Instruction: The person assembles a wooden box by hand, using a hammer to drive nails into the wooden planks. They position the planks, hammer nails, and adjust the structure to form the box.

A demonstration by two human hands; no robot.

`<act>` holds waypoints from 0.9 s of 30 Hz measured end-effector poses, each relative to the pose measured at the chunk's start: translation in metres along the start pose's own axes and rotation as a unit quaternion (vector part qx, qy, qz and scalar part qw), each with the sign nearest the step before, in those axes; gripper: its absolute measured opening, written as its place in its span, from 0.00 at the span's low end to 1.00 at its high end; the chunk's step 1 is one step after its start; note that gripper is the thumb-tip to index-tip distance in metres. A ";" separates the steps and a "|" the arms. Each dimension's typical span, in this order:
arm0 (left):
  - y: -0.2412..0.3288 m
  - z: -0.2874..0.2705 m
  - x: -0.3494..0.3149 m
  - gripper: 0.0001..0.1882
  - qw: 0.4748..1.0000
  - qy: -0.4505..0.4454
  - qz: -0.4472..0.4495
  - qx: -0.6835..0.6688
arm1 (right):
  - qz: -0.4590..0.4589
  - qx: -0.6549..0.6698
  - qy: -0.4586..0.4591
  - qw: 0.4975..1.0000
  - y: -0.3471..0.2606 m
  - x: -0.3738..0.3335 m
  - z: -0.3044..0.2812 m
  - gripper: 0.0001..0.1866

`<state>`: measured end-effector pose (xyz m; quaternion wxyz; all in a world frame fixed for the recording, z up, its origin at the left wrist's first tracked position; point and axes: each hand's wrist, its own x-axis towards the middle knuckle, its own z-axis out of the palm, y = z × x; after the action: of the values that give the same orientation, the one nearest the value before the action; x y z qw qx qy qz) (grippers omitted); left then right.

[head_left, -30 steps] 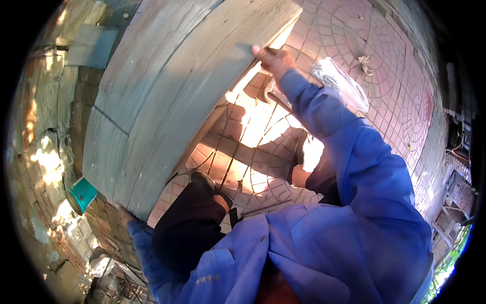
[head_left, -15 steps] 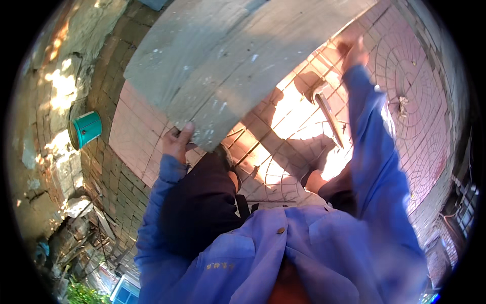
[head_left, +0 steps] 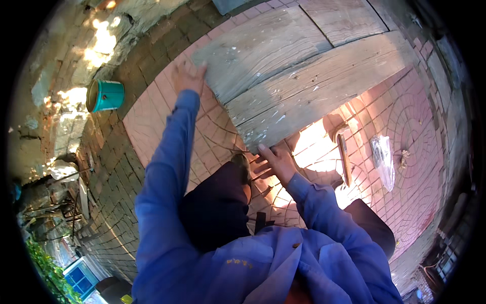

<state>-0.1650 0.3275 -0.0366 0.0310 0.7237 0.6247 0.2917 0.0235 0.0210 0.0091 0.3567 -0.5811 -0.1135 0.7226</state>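
A weathered grey wooden panel (head_left: 304, 86), made of several planks with dark seams and pale specks, stretches away in front of me. My right hand (head_left: 279, 163) grips its near corner, thumb on the top face and fingers lower at the edge. Beside the panel's left edge is my left hand (head_left: 188, 80), slightly blurred, its fingers apart and its thumb close to or touching the wood. What supports the panel is hidden. To the right of my right hand, a long narrow tool (head_left: 345, 159) lies on the sunlit paving; its kind is unclear.
A clear plastic bag (head_left: 383, 161) lies on the pink patterned paving (head_left: 412, 137) at the right. On the left a green bucket (head_left: 107, 96) stands beside a rough wall (head_left: 55, 86). Scrap wood (head_left: 81, 195) is heaped at the lower left.
My left hand has left the near corner and moved forward along the left edge. My right hand has come back from the far right onto that corner. The panel appears turned and farther right.
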 end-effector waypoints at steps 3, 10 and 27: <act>0.014 0.005 0.039 0.40 0.990 -0.042 0.133 0.029 | -0.009 0.074 0.045 0.996 0.004 0.011 0.016 0.32; 0.046 0.000 0.043 0.37 0.984 -0.175 -0.009 -0.014 | -0.050 0.144 0.084 0.985 0.007 0.014 0.030 0.25; 0.048 -0.027 -0.027 0.35 0.975 -0.195 0.073 0.078 | -0.063 0.084 0.215 0.971 0.032 -0.046 0.009 0.21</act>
<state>-0.1365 0.2833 -0.0050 0.0744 0.8106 0.5728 0.0965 0.0065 -0.0293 0.0279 0.4650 -0.6826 -0.0096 0.5636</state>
